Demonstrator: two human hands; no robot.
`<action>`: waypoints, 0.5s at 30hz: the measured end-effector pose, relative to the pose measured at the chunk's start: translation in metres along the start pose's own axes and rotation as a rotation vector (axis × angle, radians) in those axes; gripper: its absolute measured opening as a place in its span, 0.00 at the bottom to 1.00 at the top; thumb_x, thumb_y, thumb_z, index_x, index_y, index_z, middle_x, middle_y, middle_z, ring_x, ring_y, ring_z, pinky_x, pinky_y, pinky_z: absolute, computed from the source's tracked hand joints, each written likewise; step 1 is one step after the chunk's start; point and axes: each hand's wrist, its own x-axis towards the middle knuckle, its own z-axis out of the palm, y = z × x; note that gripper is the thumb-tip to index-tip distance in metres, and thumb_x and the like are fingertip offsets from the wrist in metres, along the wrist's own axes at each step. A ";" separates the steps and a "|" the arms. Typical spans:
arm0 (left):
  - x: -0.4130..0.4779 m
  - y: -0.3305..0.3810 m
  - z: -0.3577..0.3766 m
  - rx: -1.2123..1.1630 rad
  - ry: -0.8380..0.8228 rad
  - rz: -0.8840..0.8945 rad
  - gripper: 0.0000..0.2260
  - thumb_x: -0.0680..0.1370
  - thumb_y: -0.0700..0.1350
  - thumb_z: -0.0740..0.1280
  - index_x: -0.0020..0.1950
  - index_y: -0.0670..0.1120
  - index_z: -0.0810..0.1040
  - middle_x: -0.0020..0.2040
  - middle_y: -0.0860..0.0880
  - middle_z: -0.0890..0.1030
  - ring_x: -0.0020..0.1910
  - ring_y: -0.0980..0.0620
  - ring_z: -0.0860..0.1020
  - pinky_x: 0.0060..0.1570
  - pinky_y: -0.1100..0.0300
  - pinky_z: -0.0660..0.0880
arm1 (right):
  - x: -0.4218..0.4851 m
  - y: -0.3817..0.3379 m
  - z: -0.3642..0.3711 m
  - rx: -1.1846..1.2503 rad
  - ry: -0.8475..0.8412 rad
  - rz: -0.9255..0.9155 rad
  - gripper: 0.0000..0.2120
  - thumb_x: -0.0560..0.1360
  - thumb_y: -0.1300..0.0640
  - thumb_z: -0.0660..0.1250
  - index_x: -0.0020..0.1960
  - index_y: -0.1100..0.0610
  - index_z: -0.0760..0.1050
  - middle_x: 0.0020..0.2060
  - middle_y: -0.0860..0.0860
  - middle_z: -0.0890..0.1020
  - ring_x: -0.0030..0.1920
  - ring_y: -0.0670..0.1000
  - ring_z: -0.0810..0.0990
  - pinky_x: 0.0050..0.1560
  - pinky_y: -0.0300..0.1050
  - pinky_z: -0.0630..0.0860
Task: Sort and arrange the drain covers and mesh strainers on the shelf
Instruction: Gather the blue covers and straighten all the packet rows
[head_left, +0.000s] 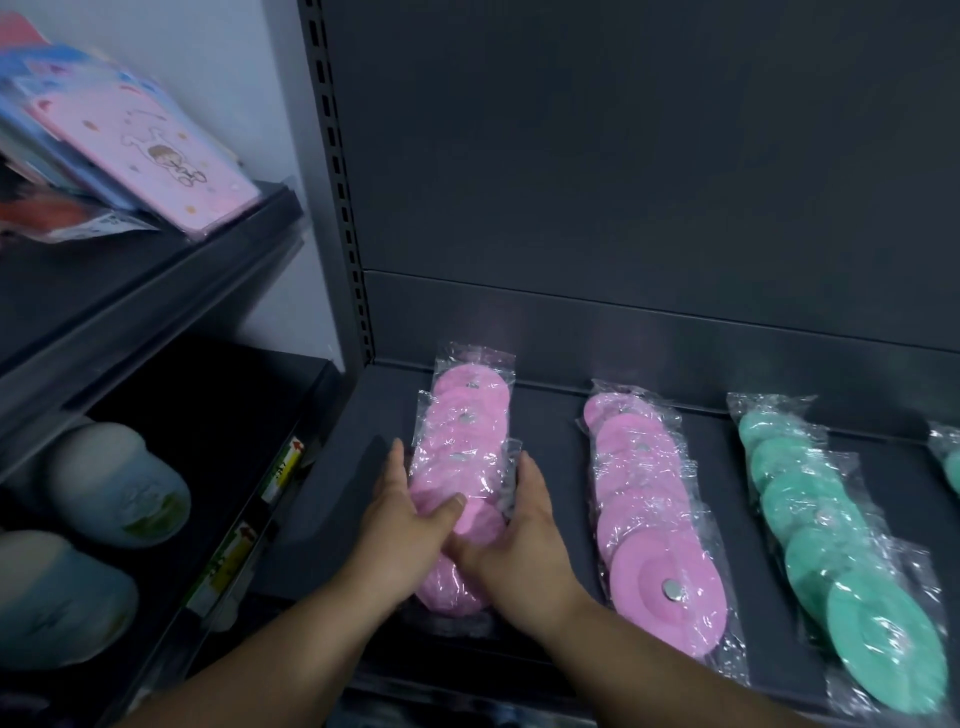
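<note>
The shelf (545, 415) is dark grey, flat and matte, with a plain back panel (623, 182) of the same colour and a slotted upright post (337, 182) at its left. Lying on it are rows of round, flat, rubbery-looking discs, each sealed in a crinkled clear plastic bag and overlapped like fallen tiles from back to front. The left pink row (467, 421) lies at the left end of the shelf, and both hands are on its near half. The left hand (410, 514) holds it in a closed grip, fingers laid along the left edge and thumb pressed across the top. The right hand (524, 535) clasps the right edge, its fingertips curled over the wrinkled plastic. Just to the right, apart from it, lies the second pink row (644, 499); its nearest disc shows raised concentric rings and a small shiny metal stud (671, 590) at the centre. Further right is the mint-green row (826, 535), and one more green bag (948, 457) is cut off by the frame edge. On the neighbouring shelves to the left lean flat pink packets (156, 150) printed with a cartoon, and below them stand blurred rounded pale containers (114, 483).
</note>
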 end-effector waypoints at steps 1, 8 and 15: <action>-0.001 0.000 -0.001 0.004 -0.025 -0.001 0.41 0.75 0.44 0.70 0.78 0.51 0.46 0.73 0.50 0.66 0.66 0.55 0.70 0.62 0.66 0.62 | -0.001 0.003 0.004 -0.013 -0.029 -0.011 0.54 0.57 0.36 0.75 0.75 0.48 0.53 0.71 0.46 0.68 0.70 0.46 0.69 0.70 0.48 0.67; 0.012 -0.002 -0.011 -0.007 -0.058 -0.004 0.39 0.74 0.40 0.68 0.78 0.52 0.48 0.68 0.55 0.68 0.58 0.60 0.69 0.57 0.66 0.63 | -0.002 -0.010 -0.006 0.079 -0.106 0.057 0.34 0.71 0.49 0.70 0.71 0.44 0.55 0.65 0.46 0.74 0.55 0.37 0.79 0.56 0.35 0.76; 0.018 0.003 -0.008 0.016 -0.081 0.011 0.35 0.76 0.39 0.63 0.78 0.56 0.51 0.64 0.52 0.74 0.48 0.62 0.75 0.45 0.70 0.68 | -0.005 -0.014 -0.001 0.158 -0.061 0.108 0.32 0.79 0.61 0.59 0.77 0.49 0.49 0.64 0.45 0.73 0.49 0.28 0.74 0.44 0.18 0.66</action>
